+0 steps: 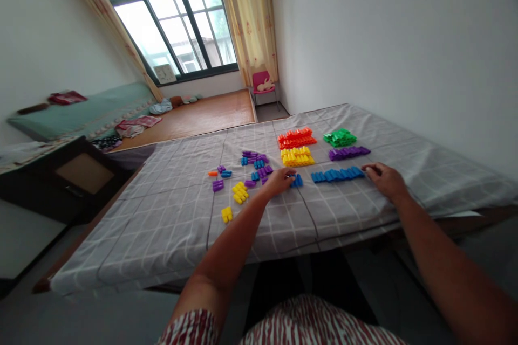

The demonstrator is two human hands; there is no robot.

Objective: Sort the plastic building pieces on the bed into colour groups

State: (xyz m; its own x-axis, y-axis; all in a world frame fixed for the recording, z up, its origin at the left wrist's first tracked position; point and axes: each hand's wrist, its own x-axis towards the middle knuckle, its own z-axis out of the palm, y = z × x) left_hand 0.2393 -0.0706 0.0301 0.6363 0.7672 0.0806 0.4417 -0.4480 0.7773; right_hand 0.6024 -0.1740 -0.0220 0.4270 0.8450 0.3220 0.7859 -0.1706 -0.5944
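My left hand is closed with its fingertips at a small group of blue plastic pieces, partly hiding them. At the right end of a long row of joined blue pieces, my right hand rests with bent fingers, thumb a little apart, touching or nearly touching the row. Behind the row lie a purple stack and a green stack. Red-orange pieces and yellow pieces sit in stacks left of these.
Loose purple pieces, yellow pieces, blue pieces and one orange piece are scattered left of my left hand. Everything lies on a grey checked cloth. A wall borders the right; a pink chair stands far back.
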